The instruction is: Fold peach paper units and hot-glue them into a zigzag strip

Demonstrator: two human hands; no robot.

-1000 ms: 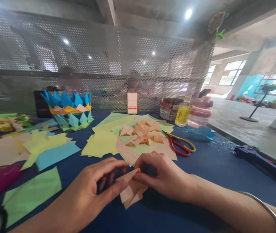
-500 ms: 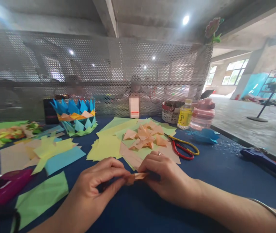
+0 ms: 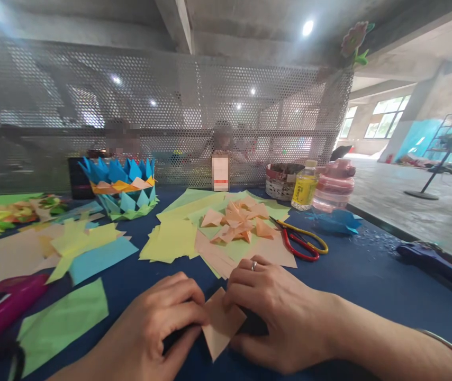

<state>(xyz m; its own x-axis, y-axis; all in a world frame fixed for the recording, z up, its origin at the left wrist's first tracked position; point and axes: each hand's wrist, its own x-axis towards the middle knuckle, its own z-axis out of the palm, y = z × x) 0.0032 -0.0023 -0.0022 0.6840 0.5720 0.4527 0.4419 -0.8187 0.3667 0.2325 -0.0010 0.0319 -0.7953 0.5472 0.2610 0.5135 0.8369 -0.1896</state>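
1. Head view, lower centre of frame: folded peach paper (image 3: 223,328), diamond-shaped in outline, sits between both hands above the blue counter (image 3: 353,296).
2. Left hand (image 3: 170,315): fingers pinching the paper's left edge.
3. Right hand (image 3: 268,312): fingers bent against the paper's right side; whether it grips cannot be told.
4. Centre of frame: folded peach pieces (image 3: 240,219) heaped on loose sheets (image 3: 172,241).
5. Right of centre: scissors (image 3: 306,257), red and yellow handles, beside the heap.

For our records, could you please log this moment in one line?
left hand and right hand: touching peach paper | scissors: right of folded pieces
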